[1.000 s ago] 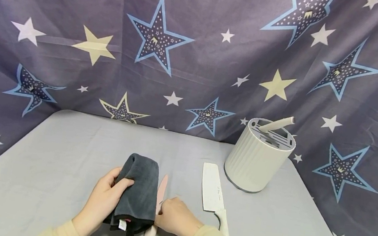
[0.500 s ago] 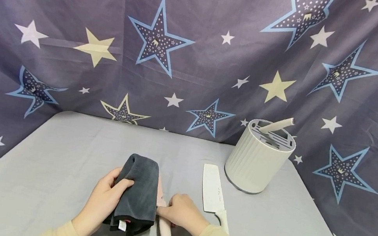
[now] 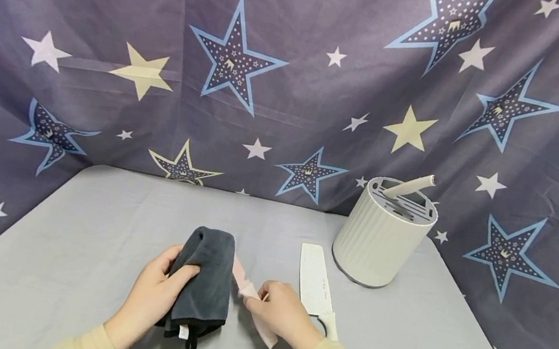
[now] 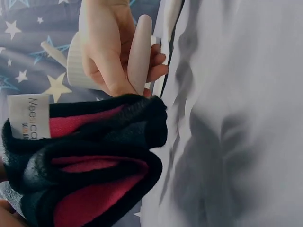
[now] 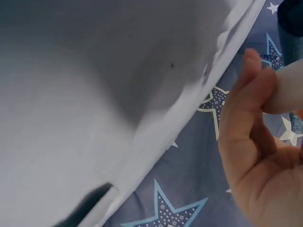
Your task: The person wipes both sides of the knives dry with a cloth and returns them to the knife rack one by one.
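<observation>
My left hand [image 3: 155, 287] grips a folded dark grey towel [image 3: 206, 282], thumb on its near face. The left wrist view shows the towel's pink-red inner layers [image 4: 94, 189] and a white label [image 4: 29, 117]. Just right of the towel, my right hand [image 3: 283, 312] holds a pale pink knife [image 3: 264, 329] by its handle, which slants down to the right. The knife's pink blade [image 3: 239, 271] runs up to the towel's right edge, and its tip is hidden there. In the right wrist view, the fingers [image 5: 241, 113] curl at the handle [image 5: 289, 90].
A white cleaver [image 3: 316, 281] lies on the grey-covered table [image 3: 94, 233], right of my right hand. Behind it stands a ribbed cream knife block [image 3: 381, 242] with one knife handle [image 3: 411, 185] sticking out. A star-patterned curtain [image 3: 291, 83] hangs around the table.
The right hand has shifted right and slightly away from me, swinging the knife's handle end to the right, with the blade now slanting toward the towel. The left hand and towel have barely moved.
</observation>
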The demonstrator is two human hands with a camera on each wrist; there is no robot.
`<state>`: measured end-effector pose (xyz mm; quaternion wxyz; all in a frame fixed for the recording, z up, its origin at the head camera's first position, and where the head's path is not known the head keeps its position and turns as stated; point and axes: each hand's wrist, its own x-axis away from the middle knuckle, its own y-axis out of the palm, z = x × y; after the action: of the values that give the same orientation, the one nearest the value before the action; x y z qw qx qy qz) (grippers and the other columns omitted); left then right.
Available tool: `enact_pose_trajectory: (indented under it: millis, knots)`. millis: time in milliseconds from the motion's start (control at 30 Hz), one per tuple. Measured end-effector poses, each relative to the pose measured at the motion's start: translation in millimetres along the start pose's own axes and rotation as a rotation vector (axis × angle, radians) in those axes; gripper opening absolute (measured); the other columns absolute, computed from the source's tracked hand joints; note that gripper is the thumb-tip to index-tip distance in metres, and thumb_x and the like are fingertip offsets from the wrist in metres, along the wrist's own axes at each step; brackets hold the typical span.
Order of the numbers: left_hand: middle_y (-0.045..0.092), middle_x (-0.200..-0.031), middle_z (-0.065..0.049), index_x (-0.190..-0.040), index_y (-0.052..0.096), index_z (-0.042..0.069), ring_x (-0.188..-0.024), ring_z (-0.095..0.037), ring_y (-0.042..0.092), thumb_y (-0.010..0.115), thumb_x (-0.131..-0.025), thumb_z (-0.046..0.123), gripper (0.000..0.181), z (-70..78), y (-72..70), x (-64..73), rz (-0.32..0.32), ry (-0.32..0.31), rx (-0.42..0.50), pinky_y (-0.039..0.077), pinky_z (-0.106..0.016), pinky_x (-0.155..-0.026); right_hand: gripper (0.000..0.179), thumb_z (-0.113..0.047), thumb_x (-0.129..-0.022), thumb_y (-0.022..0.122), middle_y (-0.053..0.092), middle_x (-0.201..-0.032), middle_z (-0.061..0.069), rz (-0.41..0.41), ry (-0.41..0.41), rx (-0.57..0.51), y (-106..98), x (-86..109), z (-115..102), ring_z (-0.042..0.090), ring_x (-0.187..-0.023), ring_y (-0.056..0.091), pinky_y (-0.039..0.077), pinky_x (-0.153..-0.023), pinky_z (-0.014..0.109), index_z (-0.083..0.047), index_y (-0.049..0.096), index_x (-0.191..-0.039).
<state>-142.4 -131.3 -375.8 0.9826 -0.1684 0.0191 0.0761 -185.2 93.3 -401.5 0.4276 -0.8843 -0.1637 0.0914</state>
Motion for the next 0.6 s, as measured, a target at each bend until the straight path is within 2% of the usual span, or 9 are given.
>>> enact_pose_trajectory:
  millis: [133, 333, 467, 600]
  knots:
    - [0.069, -0.109, -0.009, -0.130, 0.062, 0.014, -0.089, -0.009, 0.063, 0.061, -0.096, 0.021, 0.034, 2.3, -1.3, 0.4, 0.014, 0.072, -0.065, 0.052, -0.023, -0.074, 0.025, -0.028, -0.085, 0.071, 0.062, -0.064, -0.002, -0.010, -0.009, -0.015, -4.0, 2.6, -1.0, 0.006, -0.054, 0.051, 0.044, -0.048, 0.021, -0.005, 0.065, -0.078]
    - [0.071, -0.114, -0.008, -0.127, 0.064, 0.014, -0.092, -0.012, 0.064, 0.060, -0.097, 0.019, 0.030, 4.7, -2.6, 0.5, 0.051, 0.210, -0.160, 0.051, -0.024, -0.079, 0.019, -0.020, -0.089, 0.071, 0.053, -0.054, -0.005, -0.041, -0.011, -0.069, -9.2, 7.8, -3.1, 0.004, -0.039, 0.050, 0.041, -0.040, 0.022, -0.002, 0.066, -0.088]
    - [0.069, -0.121, -0.009, -0.127, 0.064, 0.012, -0.104, -0.019, 0.064, 0.059, -0.097, 0.015, 0.030, 6.4, -4.2, -0.2, 0.087, 0.325, -0.230, 0.051, -0.032, -0.087, 0.018, -0.021, -0.089, 0.070, 0.049, -0.060, -0.007, 0.009, -0.040, -0.002, -13.7, 10.4, -3.0, 0.004, -0.050, 0.044, 0.036, -0.046, 0.022, -0.004, 0.067, -0.089]
    - [0.067, -0.123, -0.009, -0.128, 0.064, 0.012, -0.105, -0.019, 0.059, 0.057, -0.096, 0.013, 0.032, 9.4, -6.3, -2.6, 0.122, 0.424, -0.300, 0.049, -0.040, -0.085, 0.019, -0.023, -0.089, 0.068, 0.048, -0.065, -0.005, 0.028, -0.034, -0.010, -17.6, 12.4, -3.2, 0.008, -0.057, 0.041, 0.034, -0.051, 0.024, -0.005, 0.067, -0.091]
